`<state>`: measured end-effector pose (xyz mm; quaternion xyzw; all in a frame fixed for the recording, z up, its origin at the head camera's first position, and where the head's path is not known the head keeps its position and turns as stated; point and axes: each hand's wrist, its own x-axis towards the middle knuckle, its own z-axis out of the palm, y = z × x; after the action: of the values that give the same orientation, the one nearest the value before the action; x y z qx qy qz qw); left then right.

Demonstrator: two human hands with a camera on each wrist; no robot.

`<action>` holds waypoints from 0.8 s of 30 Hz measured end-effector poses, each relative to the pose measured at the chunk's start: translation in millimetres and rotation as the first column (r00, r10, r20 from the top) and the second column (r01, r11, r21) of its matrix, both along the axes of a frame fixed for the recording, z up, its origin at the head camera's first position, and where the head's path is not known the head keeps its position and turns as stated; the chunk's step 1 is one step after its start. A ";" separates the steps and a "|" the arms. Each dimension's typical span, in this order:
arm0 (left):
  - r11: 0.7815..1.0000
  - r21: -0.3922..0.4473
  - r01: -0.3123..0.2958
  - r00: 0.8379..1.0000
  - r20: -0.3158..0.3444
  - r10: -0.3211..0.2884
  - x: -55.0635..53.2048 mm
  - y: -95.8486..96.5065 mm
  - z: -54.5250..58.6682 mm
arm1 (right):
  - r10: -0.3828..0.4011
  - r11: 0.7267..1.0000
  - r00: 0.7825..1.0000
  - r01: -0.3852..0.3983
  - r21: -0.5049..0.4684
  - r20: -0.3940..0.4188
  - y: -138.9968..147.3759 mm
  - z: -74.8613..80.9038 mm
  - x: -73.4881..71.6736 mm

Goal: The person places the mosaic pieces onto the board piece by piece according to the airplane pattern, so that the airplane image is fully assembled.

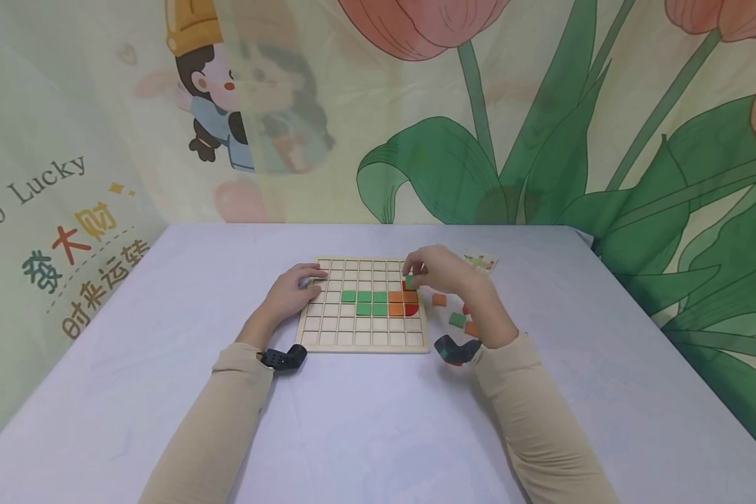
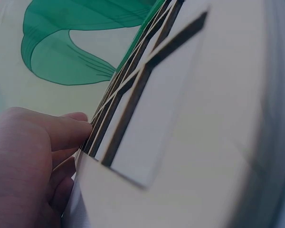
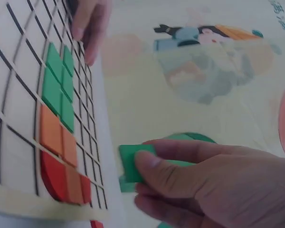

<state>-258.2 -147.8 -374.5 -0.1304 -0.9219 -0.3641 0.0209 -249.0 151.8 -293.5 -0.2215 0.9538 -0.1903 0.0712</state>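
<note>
A pale wooden grid board (image 1: pixel 327 339) lies on the white table. Green square tiles (image 1: pixel 364 309) and orange square tiles (image 1: pixel 395 309) sit side by side in its cells. Next to them is a red rounded tile (image 1: pixel 411 309), and another red piece shows partly behind my right hand. My left hand (image 1: pixel 292 288) holds the board's left edge; in the left wrist view its fingers lie on both sides of that edge. Over the board's right side, my right hand (image 1: pixel 441 269) pinches a loose green square tile (image 3: pixel 129 161) between thumb and fingers, raised off the board.
Right of the board lie loose tiles, among them an orange tile (image 1: pixel 439 299) and a green tile (image 1: pixel 457 320), some partly hidden by the right arm. A small printed card (image 1: pixel 481 262) lies behind them. A patterned cloth backdrop (image 1: pixel 416 140) stands behind the table.
</note>
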 end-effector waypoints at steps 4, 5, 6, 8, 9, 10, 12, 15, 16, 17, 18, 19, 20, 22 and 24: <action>1.000 -0.003 0.005 1.000 -0.008 -0.005 0.0 -0.7 0.1 | 0.006 0.996 0.997 -0.012 -0.087 -0.075 -19.8 -6.8 1.3; 1.000 -0.002 0.007 1.000 -0.011 -0.007 -0.1 -1.0 0.2 | 0.011 0.994 0.995 -0.021 -0.105 -0.096 -25.2 -9.2 2.1; 1.000 -0.002 0.009 1.000 -0.013 -0.009 -0.1 -1.2 0.4 | 0.017 0.992 0.993 -0.032 -0.121 -0.117 -30.6 -11.9 2.9; 1.000 -0.002 0.013 1.000 -0.016 -0.013 -0.2 -1.5 0.7 | 0.025 0.988 0.987 -0.049 -0.146 -0.158 -40.9 -17.0 5.4; 1.000 -0.002 0.015 1.000 -0.016 -0.015 -0.2 -1.5 0.9 | 0.027 0.986 0.984 -0.055 -0.160 -0.175 -45.8 -19.3 6.8; 1.000 -0.001 0.017 1.000 -0.016 -0.017 -0.2 -1.7 1.1 | 0.026 0.984 0.981 -0.059 -0.169 -0.191 -50.4 -21.7 7.9; 1.000 -0.003 0.018 1.000 -0.014 -0.018 -0.2 -1.9 1.4 | 0.022 0.980 0.976 -0.064 -0.187 -0.215 -58.6 -26.2 9.7; 1.000 -0.001 0.017 1.000 -0.010 -0.017 -0.3 -1.6 2.0 | 0.032 0.976 0.974 -0.079 -0.205 -0.226 -68.0 -32.8 11.5; 1.000 -0.002 0.016 1.000 -0.009 -0.016 -0.3 -1.5 2.2 | 0.037 0.974 0.974 -0.085 -0.210 -0.222 -70.3 -35.1 11.8; 1.000 -0.002 0.015 1.000 -0.008 -0.015 -0.2 -1.4 2.3 | 0.045 0.973 0.975 -0.092 -0.211 -0.218 -72.5 -37.4 12.1; 1.000 -0.001 0.014 1.000 -0.007 -0.014 -0.2 -1.3 2.4 | 0.053 0.973 0.976 -0.098 -0.211 -0.211 -74.4 -39.7 12.4; 1.000 -0.001 0.013 1.000 -0.006 -0.013 -0.2 -1.2 2.5 | 0.060 0.972 0.977 -0.103 -0.211 -0.204 -76.1 -41.8 12.9; 1.000 0.000 0.011 1.000 -0.003 -0.011 -0.1 -1.2 2.6 | 0.061 0.973 0.979 -0.102 -0.209 -0.193 -77.6 -43.8 13.4; 1.000 0.004 0.008 1.000 0.001 -0.008 0.2 -1.2 2.6 | 0.063 0.972 0.982 -0.100 -0.211 -0.175 -80.1 -47.4 14.4; 1.000 0.005 0.004 1.000 0.005 -0.004 0.2 -1.4 2.3 | 0.064 0.974 0.984 -0.097 -0.202 -0.164 -82.2 -50.2 15.4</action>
<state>-258.0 -149.2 -372.2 -0.1311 -0.9209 -0.3666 0.0180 -233.5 69.6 -343.7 -0.2806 0.9212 -0.2687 -0.0201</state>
